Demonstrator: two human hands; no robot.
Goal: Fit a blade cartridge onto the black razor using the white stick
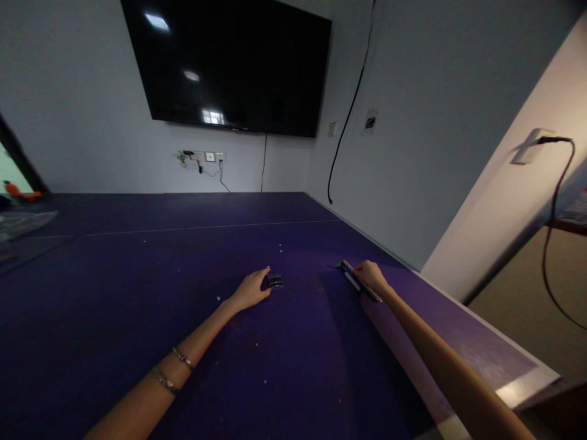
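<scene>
Although a small pale mark is borne by the lower edge of the wall-mounted television (pixel 233 73), it is too small to be read. On the small dark piece (pixel 276 281), which lies on the purple tabletop (pixel 114 336), fine pale marks are seen, but whether they are lettering cannot be made out. Its near side is bracketed by the left hand (pixel 251 289), whose thumb and forefinger are held apart; whether it is gripped cannot be told. By the right hand (pixel 372 276), a long dark object (pixel 353 280) with a pale strip is held at a slant over the tabletop, the fingertips pinched on it; its middle is partly covered by them. At the left edge, clear plastic (pixel 27 224) is blurred and cut off, and both forearms are cropped by the lower border.
</scene>
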